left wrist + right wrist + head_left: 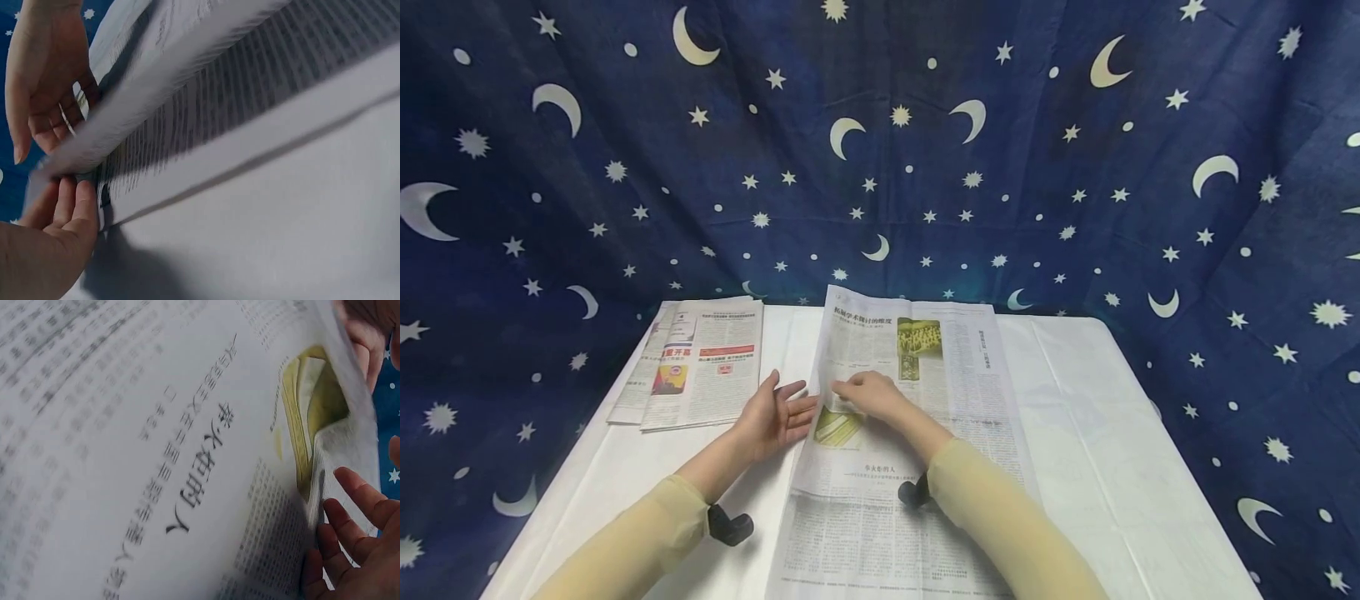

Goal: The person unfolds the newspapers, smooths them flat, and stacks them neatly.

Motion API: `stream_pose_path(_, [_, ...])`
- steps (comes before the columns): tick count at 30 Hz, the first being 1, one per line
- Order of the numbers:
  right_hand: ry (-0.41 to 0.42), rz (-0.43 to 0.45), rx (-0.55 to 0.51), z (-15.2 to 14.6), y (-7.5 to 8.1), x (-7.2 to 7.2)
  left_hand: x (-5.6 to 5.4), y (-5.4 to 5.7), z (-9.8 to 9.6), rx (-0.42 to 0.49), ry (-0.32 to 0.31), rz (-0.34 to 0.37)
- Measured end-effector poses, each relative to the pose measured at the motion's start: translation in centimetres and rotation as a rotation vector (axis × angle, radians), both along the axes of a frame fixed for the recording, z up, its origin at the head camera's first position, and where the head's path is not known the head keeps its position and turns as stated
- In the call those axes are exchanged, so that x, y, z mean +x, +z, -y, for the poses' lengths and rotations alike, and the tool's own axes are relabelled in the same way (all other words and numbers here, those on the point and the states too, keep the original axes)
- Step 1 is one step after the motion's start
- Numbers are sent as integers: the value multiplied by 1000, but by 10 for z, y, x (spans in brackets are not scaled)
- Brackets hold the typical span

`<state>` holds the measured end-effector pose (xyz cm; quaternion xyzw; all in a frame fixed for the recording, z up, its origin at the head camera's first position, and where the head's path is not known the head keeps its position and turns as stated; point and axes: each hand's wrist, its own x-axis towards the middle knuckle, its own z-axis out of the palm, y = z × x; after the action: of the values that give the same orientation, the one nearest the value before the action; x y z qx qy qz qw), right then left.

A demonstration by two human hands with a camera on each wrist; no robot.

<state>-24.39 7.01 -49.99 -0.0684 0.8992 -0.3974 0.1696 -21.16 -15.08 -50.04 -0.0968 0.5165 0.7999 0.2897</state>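
Observation:
A large newspaper sheet [917, 467] lies spread lengthwise on the white table, its left edge lifted and curved. My left hand [775, 419] is beside that edge, palm turned up, fingers extended, fingertips at the paper. In the left wrist view the left hand [56, 240] has its fingertips at the raised edge. Over the sheet is my right hand [874, 394], its fingers loosely bent near the left edge. The right wrist view shows the right hand [356, 544] with fingers spread and fingertips against a bulge in the paper; no pinch is visible.
Folded newspapers [718, 367] lie overlapping at the back left of the white table [1090, 467]. A dark blue curtain [880, 150] with moons and stars hangs behind and around the table. A black strap end [730, 527] sticks out at the left sleeve.

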Motion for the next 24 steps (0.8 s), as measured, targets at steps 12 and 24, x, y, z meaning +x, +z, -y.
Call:
stream_pose_path(12, [-39, -1, -29, 4, -2, 1, -1, -4, -7, 142, -35, 14])
stream_pose_path(24, [-58, 25, -114, -3, -4, -1, 2, 11, 4, -246, 141, -98])
